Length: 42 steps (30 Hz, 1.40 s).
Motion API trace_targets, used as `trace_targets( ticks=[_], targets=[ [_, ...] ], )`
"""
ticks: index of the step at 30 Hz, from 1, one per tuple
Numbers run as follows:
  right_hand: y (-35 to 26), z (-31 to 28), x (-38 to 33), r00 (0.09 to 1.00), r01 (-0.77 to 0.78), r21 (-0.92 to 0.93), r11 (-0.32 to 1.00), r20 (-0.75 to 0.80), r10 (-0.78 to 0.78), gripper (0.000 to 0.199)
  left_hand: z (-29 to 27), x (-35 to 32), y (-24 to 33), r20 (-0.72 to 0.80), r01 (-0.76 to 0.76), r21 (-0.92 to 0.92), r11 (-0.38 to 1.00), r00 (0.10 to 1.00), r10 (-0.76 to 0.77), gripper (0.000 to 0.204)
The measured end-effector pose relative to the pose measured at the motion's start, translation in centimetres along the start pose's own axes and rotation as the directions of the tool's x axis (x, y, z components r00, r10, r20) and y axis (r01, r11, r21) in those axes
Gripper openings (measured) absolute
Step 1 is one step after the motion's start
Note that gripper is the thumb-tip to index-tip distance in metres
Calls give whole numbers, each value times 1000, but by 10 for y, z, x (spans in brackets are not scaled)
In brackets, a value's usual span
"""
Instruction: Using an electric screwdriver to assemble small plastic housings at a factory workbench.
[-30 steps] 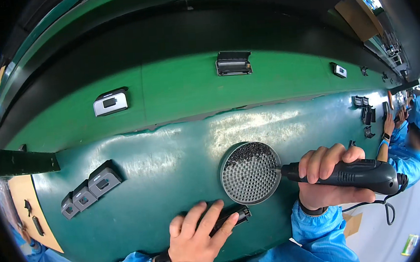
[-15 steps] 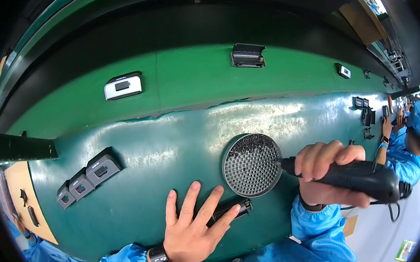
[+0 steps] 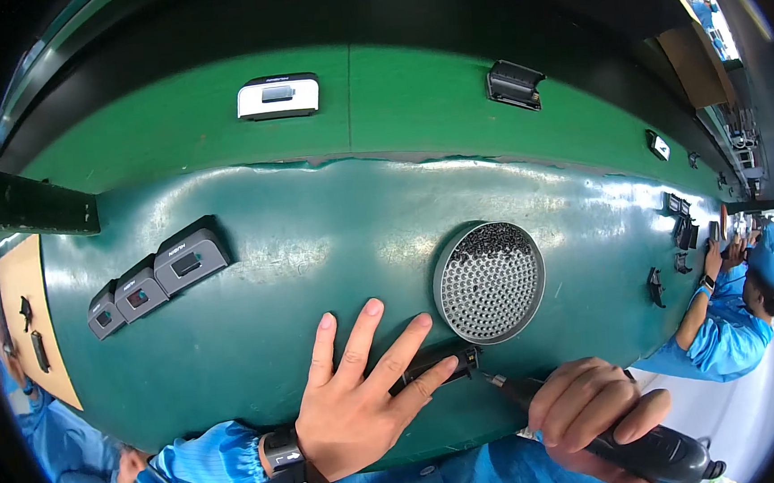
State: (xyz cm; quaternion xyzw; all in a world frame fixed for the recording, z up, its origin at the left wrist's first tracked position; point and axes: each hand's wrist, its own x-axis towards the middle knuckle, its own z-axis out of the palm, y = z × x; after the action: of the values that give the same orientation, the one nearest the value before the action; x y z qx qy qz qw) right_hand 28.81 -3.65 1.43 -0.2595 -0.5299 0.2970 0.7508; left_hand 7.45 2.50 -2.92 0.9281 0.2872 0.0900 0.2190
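Observation:
My left hand [image 3: 355, 403] lies with its fingers spread over a long black plastic housing [image 3: 467, 362] on the green table. Its thumb rests on the housing, and the hand covers much of that part. In my right hand [image 3: 590, 407] is a black electric screwdriver [image 3: 653, 453], gripped around its body. The bit points left, with its tip close to the housing's right end; I cannot tell whether they touch. Just beyond stands a round metal tray [image 3: 493, 313] full of small holes, with dark screws [image 3: 495, 239] heaped along its far side.
Several grey housings [image 3: 192, 257] stand in a row at left. On the green strip behind lie a white-fronted device [image 3: 278, 96] and an open black housing [image 3: 515, 85]. More black parts [image 3: 682, 221] lie at right, near a co-worker in blue [image 3: 740, 306]. Another person's sleeve shows at lower left.
My right hand has brought the screwdriver from beside the tray down toward me, to the housing's right end. My left hand stays on the housing. The whole view has shifted somewhat.

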Motion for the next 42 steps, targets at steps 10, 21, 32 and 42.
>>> trace_targets(
  ticks=[10,21,32,42],
  targets=[
    [12,0,-4,994,-43,-39,998,101,47,66,7,0,-6,-10,6,-4,1000,1000,-6,46],
    [14,-5,-2,981,-5,-65,998,193,17,66,13,7,3,-26,-11,35,999,1000,12,44],
    [-5,-32,17,972,134,-196,971,-166,-167,60,-1,11,9,-12,-40,18,999,999,40,50],
    [20,-88,27,988,56,-149,987,-132,-76,80,9,24,9,13,-37,26,999,999,36,56]
  ],
)
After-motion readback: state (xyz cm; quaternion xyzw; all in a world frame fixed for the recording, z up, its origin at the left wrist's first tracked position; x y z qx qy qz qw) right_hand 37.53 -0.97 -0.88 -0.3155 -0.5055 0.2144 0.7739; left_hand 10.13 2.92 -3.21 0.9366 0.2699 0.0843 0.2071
